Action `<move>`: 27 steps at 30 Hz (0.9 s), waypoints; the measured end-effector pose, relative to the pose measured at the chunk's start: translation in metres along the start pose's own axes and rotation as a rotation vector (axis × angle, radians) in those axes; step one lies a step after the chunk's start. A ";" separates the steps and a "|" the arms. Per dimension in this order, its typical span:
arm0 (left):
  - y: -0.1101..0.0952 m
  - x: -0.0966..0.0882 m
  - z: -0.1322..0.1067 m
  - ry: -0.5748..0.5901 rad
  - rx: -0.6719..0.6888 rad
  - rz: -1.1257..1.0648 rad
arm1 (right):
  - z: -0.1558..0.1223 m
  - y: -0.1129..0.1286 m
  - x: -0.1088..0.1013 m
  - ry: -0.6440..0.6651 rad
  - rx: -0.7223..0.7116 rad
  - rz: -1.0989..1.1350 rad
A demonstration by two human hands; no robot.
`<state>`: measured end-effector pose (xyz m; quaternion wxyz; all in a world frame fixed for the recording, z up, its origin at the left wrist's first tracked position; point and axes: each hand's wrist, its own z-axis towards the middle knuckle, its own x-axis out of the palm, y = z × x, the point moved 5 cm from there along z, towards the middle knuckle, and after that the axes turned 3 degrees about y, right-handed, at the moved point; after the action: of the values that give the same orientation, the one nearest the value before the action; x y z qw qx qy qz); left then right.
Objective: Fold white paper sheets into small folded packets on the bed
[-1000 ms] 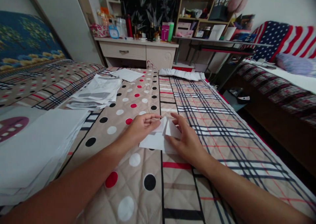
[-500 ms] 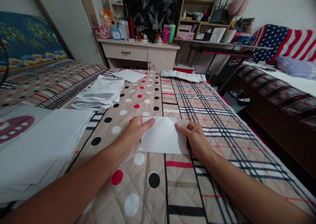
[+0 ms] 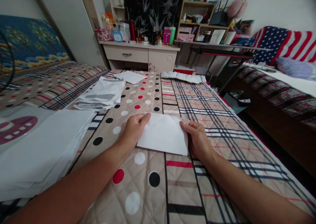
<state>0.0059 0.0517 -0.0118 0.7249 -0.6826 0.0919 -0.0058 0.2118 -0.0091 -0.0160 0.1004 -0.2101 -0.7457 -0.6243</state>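
A folded white sheet of paper (image 3: pixel 164 133) lies on the quilted bedspread (image 3: pixel 212 125) in front of me. My left hand (image 3: pixel 134 130) grips its left edge, thumb on top at the upper corner. Along the right edge my right hand (image 3: pixel 196 136) pinches the paper, fingers curled at the upper right corner. The sheet looks flat and plain, slightly tilted down to the right.
A thick stack of white sheets (image 3: pixel 37 151) sits at my left. Further back lie a pile of printed papers (image 3: pixel 101 94) and a single white sheet (image 3: pixel 130 76). A dresser (image 3: pixel 140 54) with bottles, a shelf unit and a second bed (image 3: pixel 281 86) stand beyond.
One second ago the paper's two flaps stood up between my fingers. Now it lies as a flat rectangle, with both hands spread apart to its side edges.
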 end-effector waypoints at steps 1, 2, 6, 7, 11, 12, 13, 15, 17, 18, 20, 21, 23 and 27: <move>0.000 0.000 0.000 0.000 0.004 0.002 | 0.000 0.000 0.000 0.001 -0.002 -0.002; 0.000 0.000 0.000 0.000 0.006 -0.001 | 0.000 0.000 0.000 0.003 -0.004 -0.004; 0.000 0.001 -0.001 0.002 0.004 -0.040 | 0.001 -0.001 0.000 0.012 -0.008 -0.026; 0.000 0.001 -0.002 0.002 0.004 -0.051 | 0.001 -0.001 -0.001 0.010 -0.012 -0.034; 0.002 0.001 -0.002 0.021 -0.011 -0.114 | 0.003 -0.001 -0.002 -0.009 -0.039 -0.057; 0.002 0.001 -0.002 0.030 -0.020 -0.138 | 0.003 -0.001 -0.002 -0.012 -0.041 -0.062; 0.003 0.002 -0.002 0.037 -0.029 -0.165 | 0.004 -0.001 -0.002 -0.012 -0.041 -0.065; 0.003 0.002 -0.002 0.043 -0.041 -0.227 | 0.004 -0.002 -0.002 -0.008 -0.042 -0.060; 0.001 0.002 -0.002 0.046 -0.051 -0.292 | 0.004 -0.001 -0.002 -0.003 -0.051 -0.046; 0.000 0.003 -0.002 0.049 -0.060 -0.322 | 0.004 -0.001 -0.002 -0.001 -0.054 -0.037; -0.003 0.003 -0.002 0.057 -0.080 -0.365 | 0.004 0.000 -0.002 0.000 -0.063 -0.017; -0.004 0.003 -0.002 0.057 -0.088 -0.380 | 0.004 0.001 -0.002 -0.002 -0.072 -0.005; -0.005 0.003 -0.002 0.065 -0.093 -0.391 | 0.005 0.003 -0.003 -0.022 -0.092 0.015; -0.003 0.002 -0.002 0.169 -0.066 -0.362 | 0.008 0.004 -0.009 -0.100 -0.123 0.015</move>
<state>0.0082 0.0489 -0.0088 0.6791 -0.7084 0.0284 -0.1900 0.2224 -0.0021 -0.0180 0.0548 -0.2526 -0.7084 -0.6568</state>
